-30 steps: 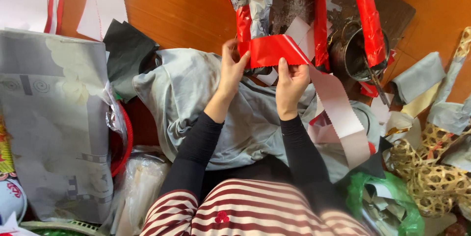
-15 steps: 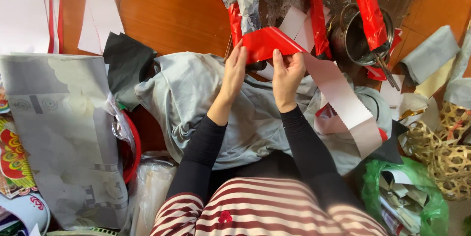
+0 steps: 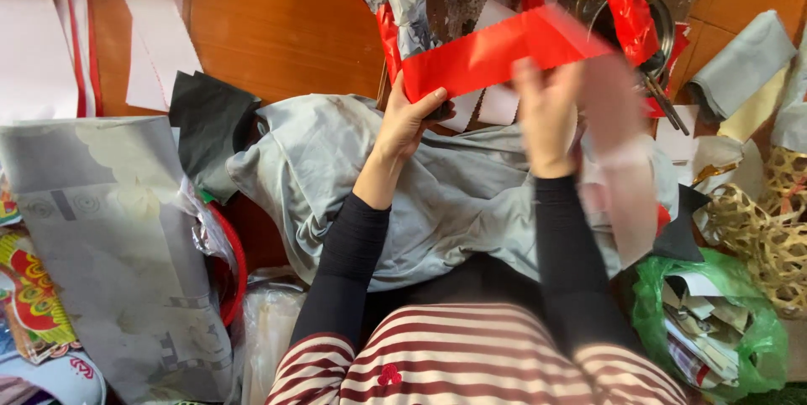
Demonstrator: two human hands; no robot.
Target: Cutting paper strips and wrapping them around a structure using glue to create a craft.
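left fingers: thumb and fingertips pinch the lower left end of the red strip.
left hand: raised above the lap, wrist bent up.
right fingers: blurred; cannot tell whether spread or pinching.
right hand: just under the strip's right part, seemingly touching it.
red strip: a wide glossy band stretched between the hands, slanting up to the right, over the grey cloth.
around: grey cloth spread on the lap; metal pot beyond the strip; green bag of paper scraps at right; grey printed sheet at left; wooden floor.
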